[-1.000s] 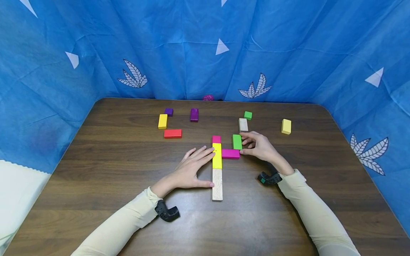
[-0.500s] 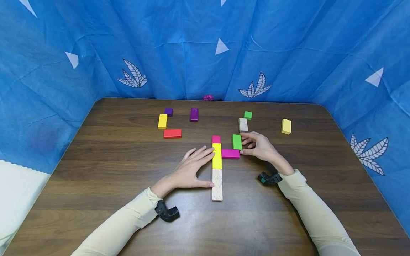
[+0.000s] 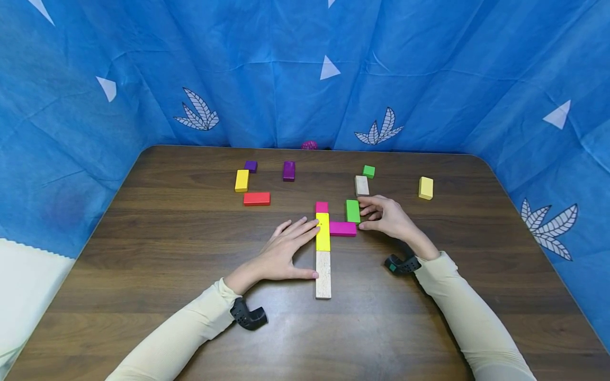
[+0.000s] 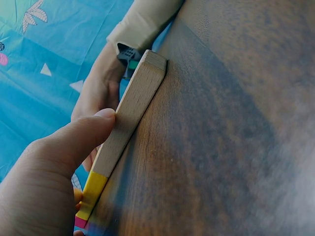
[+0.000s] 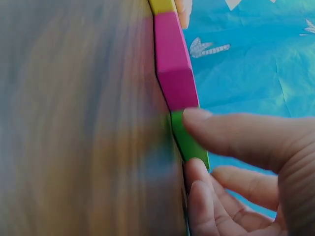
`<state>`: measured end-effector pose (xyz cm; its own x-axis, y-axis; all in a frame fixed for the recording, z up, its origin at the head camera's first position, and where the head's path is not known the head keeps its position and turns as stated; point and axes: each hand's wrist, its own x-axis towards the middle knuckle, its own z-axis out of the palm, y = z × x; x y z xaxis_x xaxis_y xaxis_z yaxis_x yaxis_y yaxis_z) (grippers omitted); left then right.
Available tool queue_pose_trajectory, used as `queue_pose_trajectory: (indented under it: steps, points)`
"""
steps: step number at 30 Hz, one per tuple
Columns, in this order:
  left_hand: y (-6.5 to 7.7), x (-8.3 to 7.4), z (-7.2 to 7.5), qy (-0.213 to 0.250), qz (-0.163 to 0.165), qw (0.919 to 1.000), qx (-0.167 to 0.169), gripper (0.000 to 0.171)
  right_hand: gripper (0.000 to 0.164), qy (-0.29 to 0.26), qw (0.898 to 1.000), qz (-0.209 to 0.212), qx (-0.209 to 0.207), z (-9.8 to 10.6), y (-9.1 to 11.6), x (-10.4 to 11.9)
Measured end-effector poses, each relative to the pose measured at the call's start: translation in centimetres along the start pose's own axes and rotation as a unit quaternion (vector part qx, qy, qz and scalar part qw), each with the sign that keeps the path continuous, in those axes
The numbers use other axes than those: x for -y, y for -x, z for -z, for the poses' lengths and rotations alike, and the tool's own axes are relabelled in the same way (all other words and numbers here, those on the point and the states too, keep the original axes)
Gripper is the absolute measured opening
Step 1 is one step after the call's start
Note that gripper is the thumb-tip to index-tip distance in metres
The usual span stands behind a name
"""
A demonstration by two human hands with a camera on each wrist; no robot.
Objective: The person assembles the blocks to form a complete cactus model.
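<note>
In the head view a flat row of blocks runs toward me: a small pink block [image 3: 322, 207], a yellow block [image 3: 323, 232] and a plain wooden block [image 3: 323, 275]. A magenta block [image 3: 342, 229] sticks out rightward from the yellow one, and a green block [image 3: 352, 211] lies at its outer end. My left hand [image 3: 286, 256] is spread along the row's left side, fingertips at the yellow block and thumb [image 4: 101, 123] against the wooden one. Bent loosely, my right hand [image 3: 388, 217] is just right of the green block, thumb [image 5: 211, 128] near its close corner.
Beyond my right hand lie a whitish block [image 3: 361, 186], a small green block [image 3: 369, 171] and a pale yellow block [image 3: 426, 188]. At the back left are a red block [image 3: 257, 199], a yellow-orange block [image 3: 241, 181] and two purple ones. A blue curtain [image 3: 267, 69] borders the table.
My right hand has shifted very slightly to the right, away from the green block's side. The left hand and the blocks have stayed in place.
</note>
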<state>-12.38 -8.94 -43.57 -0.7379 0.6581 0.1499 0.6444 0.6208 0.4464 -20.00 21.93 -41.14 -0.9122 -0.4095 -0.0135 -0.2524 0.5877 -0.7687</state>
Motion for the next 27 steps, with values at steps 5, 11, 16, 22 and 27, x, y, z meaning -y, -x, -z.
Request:
queue_pose_trajectory:
  steps: [5,11,16,22,27]
  points:
    - [-0.1,0.0,0.0,0.003,-0.001,1.0,-0.002,0.098,0.06,-0.001,0.999,-0.018,-0.035,2.7,0.3,-0.4]
    - [0.0,0.0,0.0,0.002,-0.002,1.0,0.001,0.098,0.062,0.02,0.98,-0.108,-0.166,7.5,1.6,-1.9]
    - [0.1,0.0,0.0,0.002,0.0,1.0,-0.001,0.098,0.075,0.043,0.962,-0.178,-0.202,10.1,2.1,-4.4]
    - [0.2,-0.1,0.0,0.0,0.005,1.0,0.004,0.098,0.094,0.039,0.967,-0.228,-0.109,11.4,2.1,-7.0]
    - [0.1,-0.2,0.0,-0.007,0.003,1.0,0.003,0.098,0.095,0.035,0.967,-0.24,-0.083,11.6,1.9,-7.8]
